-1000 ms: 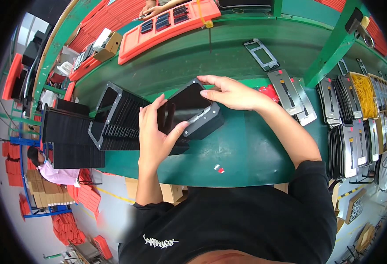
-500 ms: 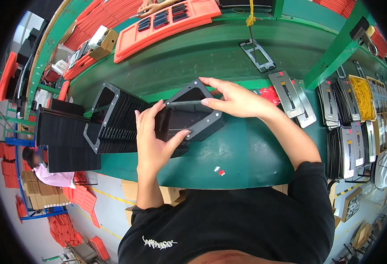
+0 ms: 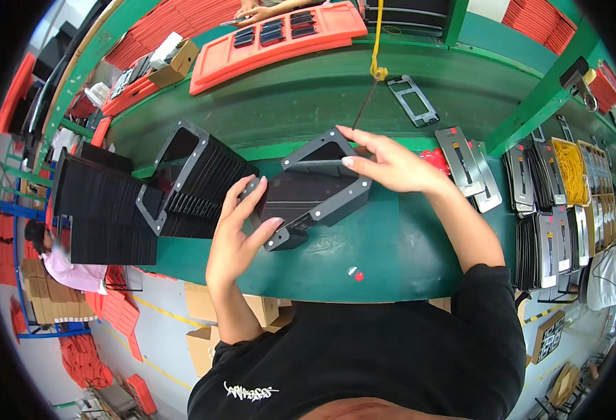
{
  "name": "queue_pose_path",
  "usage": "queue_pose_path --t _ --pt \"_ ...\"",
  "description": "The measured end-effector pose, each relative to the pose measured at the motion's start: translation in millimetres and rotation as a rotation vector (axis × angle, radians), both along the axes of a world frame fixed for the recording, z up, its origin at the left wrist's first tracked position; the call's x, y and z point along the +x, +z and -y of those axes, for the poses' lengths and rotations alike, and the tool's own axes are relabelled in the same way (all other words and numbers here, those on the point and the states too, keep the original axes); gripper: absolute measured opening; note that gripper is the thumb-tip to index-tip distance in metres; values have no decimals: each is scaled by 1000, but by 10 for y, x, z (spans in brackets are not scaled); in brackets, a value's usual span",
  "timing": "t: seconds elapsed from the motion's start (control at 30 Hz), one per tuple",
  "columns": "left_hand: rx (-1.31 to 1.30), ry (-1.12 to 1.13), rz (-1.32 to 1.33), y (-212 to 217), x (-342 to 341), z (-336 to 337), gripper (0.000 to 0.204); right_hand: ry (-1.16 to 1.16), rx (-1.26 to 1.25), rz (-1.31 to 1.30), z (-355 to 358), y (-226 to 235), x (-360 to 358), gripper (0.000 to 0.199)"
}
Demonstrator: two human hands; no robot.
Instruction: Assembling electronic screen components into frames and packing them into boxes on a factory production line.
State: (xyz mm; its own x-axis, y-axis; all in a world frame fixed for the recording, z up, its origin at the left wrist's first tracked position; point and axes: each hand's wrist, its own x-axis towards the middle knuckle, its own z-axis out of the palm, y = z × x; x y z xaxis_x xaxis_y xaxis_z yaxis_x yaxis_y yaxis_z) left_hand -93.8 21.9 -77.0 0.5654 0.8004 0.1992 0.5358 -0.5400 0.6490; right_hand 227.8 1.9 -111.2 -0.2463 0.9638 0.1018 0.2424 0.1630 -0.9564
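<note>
A dark grey rectangular frame jig (image 3: 315,187) lies on the green workbench (image 3: 399,245) in front of me. My left hand (image 3: 236,234) grips its near left corner, fingers curled over the edge. My right hand (image 3: 390,164) rests on its far right side, fingertips on the top rim. Just left of it, a row of black frames (image 3: 199,183) stands on edge, leaning together.
Further black stacks (image 3: 105,206) fill the left end. Metal plates (image 3: 470,166) and racks of parts (image 3: 563,203) line the right. An orange tray (image 3: 280,35) sits on the far belt, where another person's hands work. Small red and white bits (image 3: 355,273) lie near the front edge.
The grey jig has swung round and tilted, so its open frame end now faces away. Both hands have shifted along its edges with it.
</note>
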Motion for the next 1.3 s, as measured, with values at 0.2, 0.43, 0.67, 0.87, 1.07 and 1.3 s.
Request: queue_pose_path --t 0.2,0.43,0.67,0.87,1.07,1.3 --pt "1 30 -120 84 10 85 59 -355 35 -398 -204 647 442 51" --pt "-29 -72 69 -192 -132 23 57 168 99 -73 125 1083 -425 37" --pt "-1 -93 45 -209 -180 -35 66 189 402 160 711 246 -858 38" --pt "57 -154 18 -46 -133 31 86 -134 417 -7 882 -281 -1118 30" --pt "177 -105 28 -147 -109 16 93 -265 411 -194 944 -443 -1249 27" --pt "209 -106 89 -227 -93 -7 91 -246 567 -116 897 -469 -1231 27"
